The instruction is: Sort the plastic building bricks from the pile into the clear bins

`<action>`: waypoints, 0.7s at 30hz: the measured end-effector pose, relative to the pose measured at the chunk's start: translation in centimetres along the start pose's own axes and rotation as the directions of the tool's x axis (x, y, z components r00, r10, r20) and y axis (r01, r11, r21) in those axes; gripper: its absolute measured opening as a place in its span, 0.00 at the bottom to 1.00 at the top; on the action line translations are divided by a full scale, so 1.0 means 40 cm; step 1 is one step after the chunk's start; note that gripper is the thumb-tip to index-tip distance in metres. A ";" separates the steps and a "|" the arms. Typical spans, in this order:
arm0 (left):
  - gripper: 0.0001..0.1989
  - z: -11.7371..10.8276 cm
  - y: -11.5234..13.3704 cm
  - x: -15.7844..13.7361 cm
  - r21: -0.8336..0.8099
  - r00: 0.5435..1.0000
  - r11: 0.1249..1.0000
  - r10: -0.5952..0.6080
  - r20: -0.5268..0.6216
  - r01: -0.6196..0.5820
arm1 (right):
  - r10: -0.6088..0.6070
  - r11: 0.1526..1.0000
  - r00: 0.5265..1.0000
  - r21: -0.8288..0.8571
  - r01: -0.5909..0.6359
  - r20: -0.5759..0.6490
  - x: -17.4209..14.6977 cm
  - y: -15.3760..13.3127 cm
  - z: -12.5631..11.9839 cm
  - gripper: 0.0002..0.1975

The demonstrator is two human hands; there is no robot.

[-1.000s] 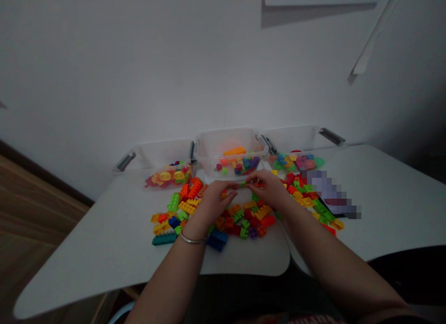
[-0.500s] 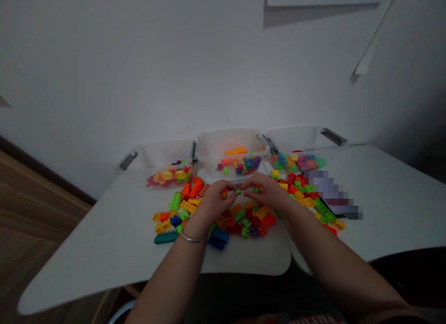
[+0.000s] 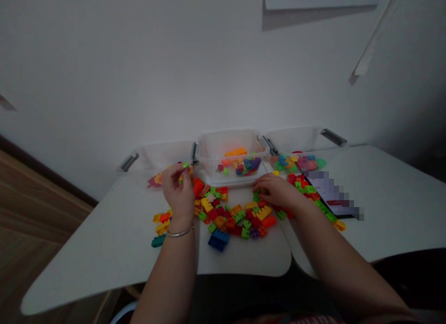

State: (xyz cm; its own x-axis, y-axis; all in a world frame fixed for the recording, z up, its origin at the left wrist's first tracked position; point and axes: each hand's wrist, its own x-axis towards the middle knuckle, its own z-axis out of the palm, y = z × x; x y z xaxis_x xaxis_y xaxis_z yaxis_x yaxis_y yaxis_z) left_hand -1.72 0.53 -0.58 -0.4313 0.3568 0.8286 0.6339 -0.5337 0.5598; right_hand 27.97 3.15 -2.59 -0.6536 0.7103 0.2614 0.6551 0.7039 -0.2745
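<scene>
1. A small light-green plastic piece (image 3: 186, 165) is pinched between the fingertips (image 3: 186, 172) of the left hand (image 3: 178, 189), at the left.
2. The right hand (image 3: 278, 191) is held over multicoloured studded plastic bricks (image 3: 230, 223), its fingers curled; whether anything is gripped cannot be told.
3. Three clear plastic bins (image 3: 209, 165) are lined up along the far side of the white tabletop (image 3: 87, 249).
4. A flat, dark-edged panel (image 3: 327, 189), partly pixelated, is laid right of the bricks.

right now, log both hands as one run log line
left hand: holding small green piece near left bin | right hand: at blocks, grip unclear
</scene>
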 end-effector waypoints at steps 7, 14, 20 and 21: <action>0.07 -0.018 -0.050 0.065 0.349 0.998 0.937 -0.004 0.055 -0.016 | -0.006 0.999 0.999 0.051 0.008 -0.037 0.004 -0.003 0.010 0.11; 0.13 -0.010 -0.060 0.065 0.547 0.971 0.834 -0.064 0.229 -0.074 | -0.006 0.996 0.997 0.088 0.013 -0.075 0.002 0.020 0.023 0.10; 0.13 -0.007 -0.040 0.057 0.620 0.948 0.776 -0.095 0.304 -0.121 | 0.003 0.994 0.995 0.107 0.007 -0.097 -0.002 0.028 0.018 0.10; 0.13 -0.006 -0.038 0.054 0.628 0.946 0.767 -0.092 0.311 -0.132 | -0.001 0.994 0.995 0.108 0.011 -0.097 -0.003 0.027 0.015 0.10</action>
State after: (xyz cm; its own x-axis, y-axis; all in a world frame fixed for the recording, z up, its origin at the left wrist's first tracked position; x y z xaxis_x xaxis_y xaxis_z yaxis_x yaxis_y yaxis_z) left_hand -3.76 1.94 0.36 -0.2663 0.6254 0.7334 0.9463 0.0248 0.3225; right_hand 28.53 3.83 -3.48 -0.6144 0.7073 0.3498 0.6030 0.7068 -0.3699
